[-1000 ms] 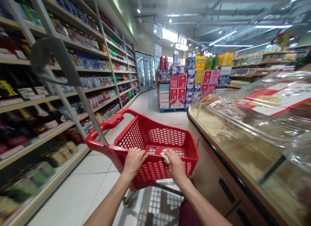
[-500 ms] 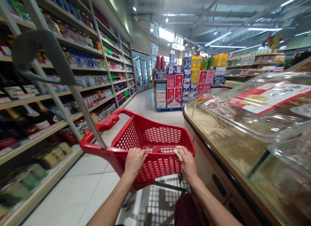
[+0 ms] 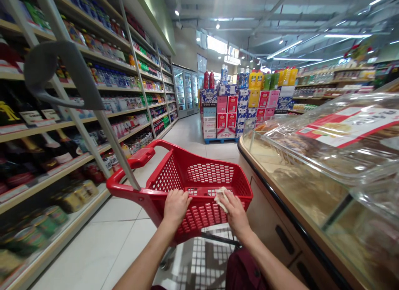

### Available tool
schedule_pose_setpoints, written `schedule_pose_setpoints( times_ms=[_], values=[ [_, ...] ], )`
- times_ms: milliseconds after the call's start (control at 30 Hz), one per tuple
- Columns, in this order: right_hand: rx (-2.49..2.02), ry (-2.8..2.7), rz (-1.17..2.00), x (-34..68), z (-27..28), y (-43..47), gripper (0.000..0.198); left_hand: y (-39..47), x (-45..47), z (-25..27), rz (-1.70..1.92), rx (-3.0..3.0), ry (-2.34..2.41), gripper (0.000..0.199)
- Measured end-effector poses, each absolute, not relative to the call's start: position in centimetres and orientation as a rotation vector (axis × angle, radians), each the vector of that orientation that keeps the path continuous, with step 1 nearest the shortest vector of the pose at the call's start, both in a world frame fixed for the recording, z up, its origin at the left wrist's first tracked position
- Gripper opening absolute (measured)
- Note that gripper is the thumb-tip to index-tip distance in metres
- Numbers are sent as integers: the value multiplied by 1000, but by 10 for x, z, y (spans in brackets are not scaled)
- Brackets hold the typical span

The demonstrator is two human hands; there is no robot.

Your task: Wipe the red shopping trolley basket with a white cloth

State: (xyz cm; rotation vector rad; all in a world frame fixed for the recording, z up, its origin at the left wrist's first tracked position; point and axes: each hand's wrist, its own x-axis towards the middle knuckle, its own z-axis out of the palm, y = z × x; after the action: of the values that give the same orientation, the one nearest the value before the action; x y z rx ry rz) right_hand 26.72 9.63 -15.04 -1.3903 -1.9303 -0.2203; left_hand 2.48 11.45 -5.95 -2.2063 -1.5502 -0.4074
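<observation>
A red plastic shopping cart (image 3: 204, 213) stands sideways before me, its perforated basket showing nothing inside. Over the near rim of the basket my left hand (image 3: 177, 206) is closed, fingers curled to the inner side. My right hand (image 3: 234, 209) presses a crumpled off-white cloth (image 3: 222, 198) against the same rim, to the right of my left hand. Part of the cloth is covered by the fingers. From the cart's left end rises a grey metal pole (image 3: 120, 154) with a dark grey looped handle (image 3: 67, 73) at the upper left.
Shelves (image 3: 124, 115) of bottles and cans line the left side. On the right, close to the cart, is a glass-edged counter (image 3: 280, 186) with clear plastic food packs (image 3: 343, 132). Stacked drink boxes (image 3: 227, 115) stand ahead on a blue pallet. Glass-door coolers (image 3: 187, 88) are farther back.
My right hand has slid the cloth leftward along the rim, closer to my left hand. My left hand keeps its grip on the rim. The view has shifted slightly.
</observation>
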Motion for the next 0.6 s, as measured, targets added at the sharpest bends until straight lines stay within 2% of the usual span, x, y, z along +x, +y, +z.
schedule_pose_setpoints(
  times_ms=[200, 400, 600],
  values=[
    [-1675, -1595, -268, 307, -160, 97, 53, 110, 33, -63, -444, -2210, -1571, 22],
    [-1399, -1935, -274, 251, -147, 98, 54, 106, 36, -70, -525, -2230, -1501, 24],
    [-1682, -1688, -275, 286, -147, 105, 51, 104, 33, -83, -637, -2217, -1425, 33]
  ],
)
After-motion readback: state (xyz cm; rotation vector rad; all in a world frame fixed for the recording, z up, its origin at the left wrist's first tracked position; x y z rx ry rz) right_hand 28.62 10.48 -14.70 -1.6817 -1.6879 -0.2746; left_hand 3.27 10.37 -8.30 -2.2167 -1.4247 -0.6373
